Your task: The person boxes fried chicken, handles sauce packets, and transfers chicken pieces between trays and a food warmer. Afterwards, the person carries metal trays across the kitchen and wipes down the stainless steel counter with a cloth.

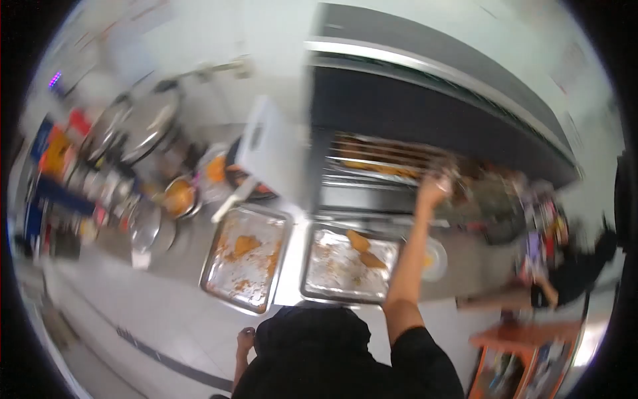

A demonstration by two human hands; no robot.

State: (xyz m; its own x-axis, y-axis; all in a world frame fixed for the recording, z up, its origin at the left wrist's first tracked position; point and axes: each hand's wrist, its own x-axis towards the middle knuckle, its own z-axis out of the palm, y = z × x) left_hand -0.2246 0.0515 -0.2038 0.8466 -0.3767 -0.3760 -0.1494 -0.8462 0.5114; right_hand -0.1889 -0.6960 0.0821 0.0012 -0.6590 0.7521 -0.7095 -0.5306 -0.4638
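My right hand [435,186] reaches forward to the front of a dark oven-like unit, at the right end of its rack [379,149]. Its fingers look closed around something pale and shiny, too blurred to name. Orange-brown food lies under the rack bars. Below my right forearm is a metal tray [325,282] with several golden-brown pieces of food [359,241]. My left hand [246,339] hangs low beside my body, fingers curled in; what they hold, if anything, is hidden. A second metal tray [214,282] with a brown piece and crumbs is nearest to it.
A white board [262,143] stands upright behind the left tray, near a pale-handled utensil [232,199]. Pots [156,133] and bowls [149,226] crowd the left counter. A clear bowl [435,259] sits right of my forearm. Another person in dark clothes [578,269] is at far right.
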